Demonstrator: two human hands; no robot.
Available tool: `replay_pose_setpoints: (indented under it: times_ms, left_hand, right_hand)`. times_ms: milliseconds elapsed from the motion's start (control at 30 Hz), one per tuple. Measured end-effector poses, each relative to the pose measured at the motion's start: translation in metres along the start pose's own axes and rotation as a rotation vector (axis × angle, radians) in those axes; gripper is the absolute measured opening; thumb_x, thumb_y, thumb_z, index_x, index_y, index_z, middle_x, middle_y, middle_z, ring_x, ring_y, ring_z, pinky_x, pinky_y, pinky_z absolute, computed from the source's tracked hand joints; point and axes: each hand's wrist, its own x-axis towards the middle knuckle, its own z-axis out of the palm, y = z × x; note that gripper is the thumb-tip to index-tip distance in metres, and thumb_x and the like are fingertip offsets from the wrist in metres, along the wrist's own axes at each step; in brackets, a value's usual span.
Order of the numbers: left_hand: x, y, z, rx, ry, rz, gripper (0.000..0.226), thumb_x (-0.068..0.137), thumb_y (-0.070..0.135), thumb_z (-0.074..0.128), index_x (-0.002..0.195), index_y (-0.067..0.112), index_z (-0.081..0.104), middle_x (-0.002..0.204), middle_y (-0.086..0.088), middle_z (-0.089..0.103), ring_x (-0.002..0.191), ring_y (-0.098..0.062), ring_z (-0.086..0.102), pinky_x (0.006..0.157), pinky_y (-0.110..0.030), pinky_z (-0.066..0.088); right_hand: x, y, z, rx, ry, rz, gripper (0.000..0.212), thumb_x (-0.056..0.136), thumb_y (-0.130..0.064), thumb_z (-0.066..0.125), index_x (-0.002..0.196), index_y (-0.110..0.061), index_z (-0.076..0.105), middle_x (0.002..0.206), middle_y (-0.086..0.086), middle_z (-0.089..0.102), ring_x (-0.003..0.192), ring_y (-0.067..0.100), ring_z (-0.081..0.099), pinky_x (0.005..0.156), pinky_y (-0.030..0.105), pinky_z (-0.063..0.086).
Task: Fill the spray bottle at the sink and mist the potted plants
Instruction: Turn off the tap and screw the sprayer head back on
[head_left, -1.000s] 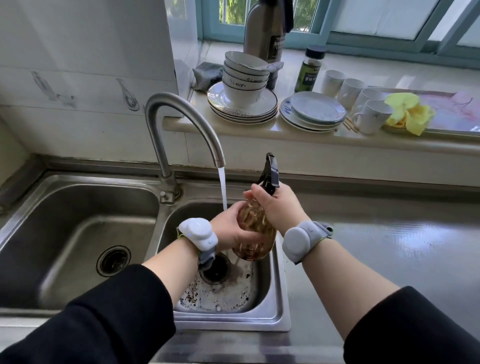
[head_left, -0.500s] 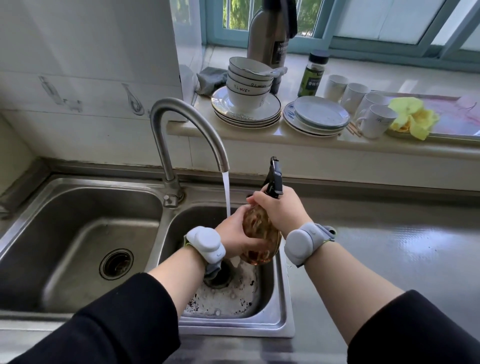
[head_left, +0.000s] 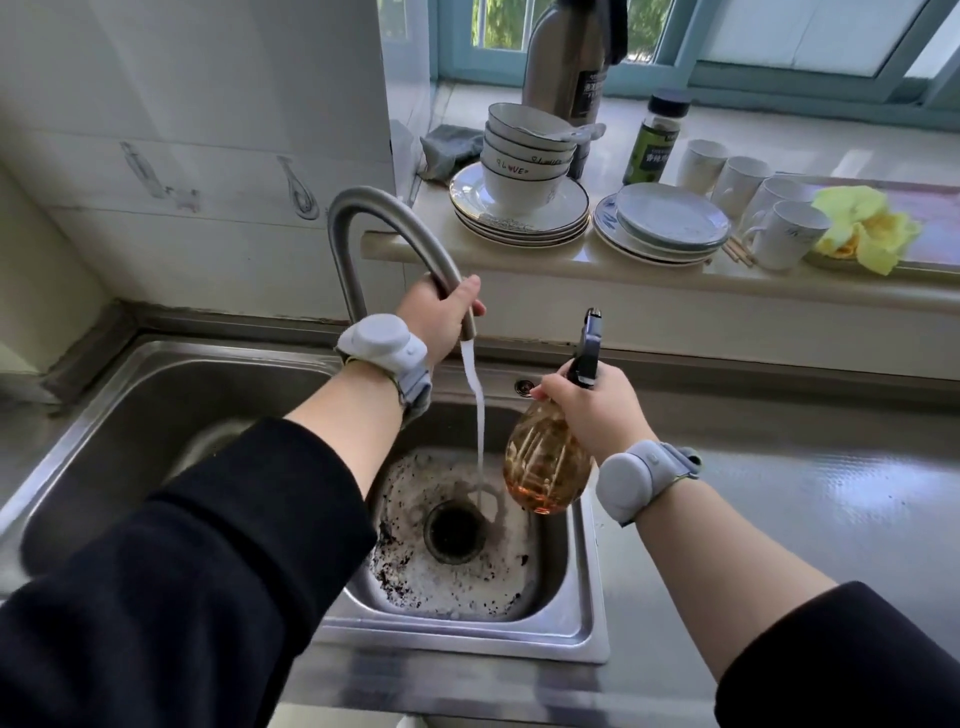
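Observation:
An amber spray bottle (head_left: 545, 462) with a black trigger head hangs over the small right basin of the steel sink (head_left: 587, 597). My right hand (head_left: 597, 410) grips it at the neck, just below the trigger. My left hand (head_left: 441, 317) is wrapped around the end of the curved steel faucet (head_left: 363, 218). Water (head_left: 478, 426) runs from the spout into the basin beside the bottle, to its left, and lands near the drain. Some liquid shows at the bottle's bottom. No potted plants are in view.
A larger left basin (head_left: 130, 415) adjoins. The ledge behind holds stacked bowls on plates (head_left: 519, 171), a second plate stack (head_left: 665, 223), white mugs (head_left: 779, 234), a yellow cloth (head_left: 867, 228), a spice jar (head_left: 654, 140) and a tall steel flask (head_left: 566, 62). Steel counter (head_left: 805, 509) lies to the right.
My left hand let go of the bottle's body and rose to grasp the faucet spout. The bottle, now held by the right hand alone, shifted right, out of the water stream.

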Motion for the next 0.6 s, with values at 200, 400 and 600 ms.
replay_pose_setpoints:
  times_ms: [200, 400, 600]
  left_hand:
    - [-0.023, -0.011, -0.018, 0.071, 0.114, 0.046, 0.025, 0.089, 0.033, 0.053, 0.067, 0.022, 0.056, 0.061, 0.002, 0.062, 0.054, -0.015, 0.059, 0.065, -0.029, 0.052]
    - [-0.037, -0.018, -0.046, 0.144, 0.283, 0.040, 0.045, 0.088, 0.036, 0.054, 0.052, 0.009, 0.056, 0.039, 0.004, 0.052, 0.034, -0.007, 0.050, 0.042, -0.010, 0.040]
    - [-0.041, -0.013, -0.045, 0.176, 0.205, 0.036, 0.040, 0.090, 0.036, 0.052, 0.061, 0.011, 0.058, 0.050, 0.004, 0.056, 0.042, -0.005, 0.053, 0.049, -0.013, 0.043]
  right_hand:
    - [0.002, 0.004, 0.011, -0.067, 0.006, -0.019, 0.015, 0.078, -0.023, 0.062, 0.076, -0.009, 0.068, 0.073, 0.002, 0.068, 0.076, 0.022, 0.063, 0.071, 0.034, 0.050]
    - [0.003, 0.006, 0.022, -0.061, -0.027, -0.007, 0.015, 0.077, -0.022, 0.063, 0.074, -0.009, 0.069, 0.066, -0.006, 0.067, 0.067, 0.012, 0.061, 0.060, 0.025, 0.046]
    - [0.004, 0.002, 0.031, -0.079, -0.080, -0.034, 0.014, 0.076, -0.025, 0.061, 0.068, -0.016, 0.069, 0.069, -0.003, 0.067, 0.074, 0.019, 0.063, 0.069, 0.034, 0.050]
